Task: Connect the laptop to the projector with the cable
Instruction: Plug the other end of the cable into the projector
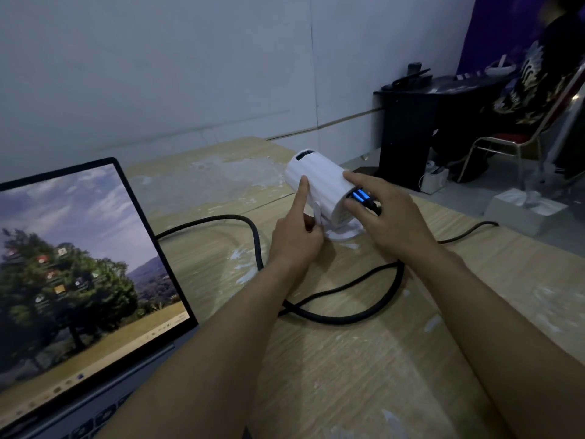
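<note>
A white cylindrical projector stands on its small base at the middle of the wooden table. Blue lights glow at its rear end. My left hand touches its left side, the index finger pressed against the body and the other fingers curled by the stand. My right hand rests on the rear end, fingers spread around the plugs there. A thick black cable loops across the table from behind the open laptop toward the projector's back. The laptop's screen shows a tree wallpaper.
A thinner black cord runs off the table's right edge. On the floor to the right lie a white box and a power strip. A black cabinet and a person seated on a chair are at the back right.
</note>
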